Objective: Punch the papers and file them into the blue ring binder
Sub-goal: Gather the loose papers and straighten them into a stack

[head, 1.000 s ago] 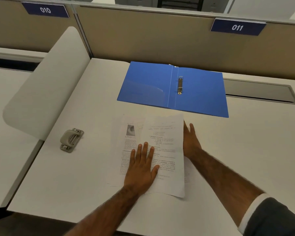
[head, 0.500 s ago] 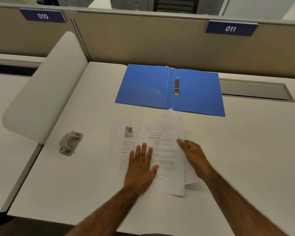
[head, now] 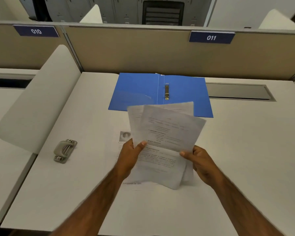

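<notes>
Left hand (head: 129,157) was palm-down flat on the papers (head: 167,133); now it pinches their left edge, thumb on top; right hand (head: 201,164) went from flat beside them to gripping the right edge; stack is up off the desk (head: 75,193), fanned, overlapping the blue ring binder (head: 136,92) near edge in view; one printed sheet (head: 124,136) left behind, now uncovered.
</notes>
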The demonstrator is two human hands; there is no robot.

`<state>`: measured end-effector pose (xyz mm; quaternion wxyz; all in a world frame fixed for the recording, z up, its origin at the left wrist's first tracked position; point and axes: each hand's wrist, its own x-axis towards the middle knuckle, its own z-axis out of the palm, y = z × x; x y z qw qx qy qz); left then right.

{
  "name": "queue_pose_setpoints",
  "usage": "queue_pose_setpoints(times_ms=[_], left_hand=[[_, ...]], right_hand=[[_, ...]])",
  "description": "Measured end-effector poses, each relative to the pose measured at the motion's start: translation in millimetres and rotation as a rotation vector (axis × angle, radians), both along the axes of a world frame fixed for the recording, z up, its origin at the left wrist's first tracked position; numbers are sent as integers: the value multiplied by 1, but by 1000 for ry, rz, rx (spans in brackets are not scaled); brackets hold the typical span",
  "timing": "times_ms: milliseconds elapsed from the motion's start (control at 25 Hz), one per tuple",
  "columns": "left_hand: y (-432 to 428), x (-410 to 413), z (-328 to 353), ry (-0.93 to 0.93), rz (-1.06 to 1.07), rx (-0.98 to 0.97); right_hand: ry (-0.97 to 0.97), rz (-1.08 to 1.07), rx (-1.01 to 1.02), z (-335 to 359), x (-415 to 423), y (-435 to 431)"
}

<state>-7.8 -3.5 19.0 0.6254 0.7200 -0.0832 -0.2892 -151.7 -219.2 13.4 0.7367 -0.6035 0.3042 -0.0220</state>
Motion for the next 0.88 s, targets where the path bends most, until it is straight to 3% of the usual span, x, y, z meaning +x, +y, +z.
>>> queue_pose_setpoints(times_ms=[400, 760, 880], left_hand=[[-8, -13, 57, -170, -45, -135], [-10, -22, 56, -192, -5, -144], [-9, -29, 42, -142, -57, -47]], right_hand=[[-246, -84, -219, 54, 4, 10], [-311, -179, -243, 59, -2, 15], [-215, -167, -237, 45, -8, 18]])
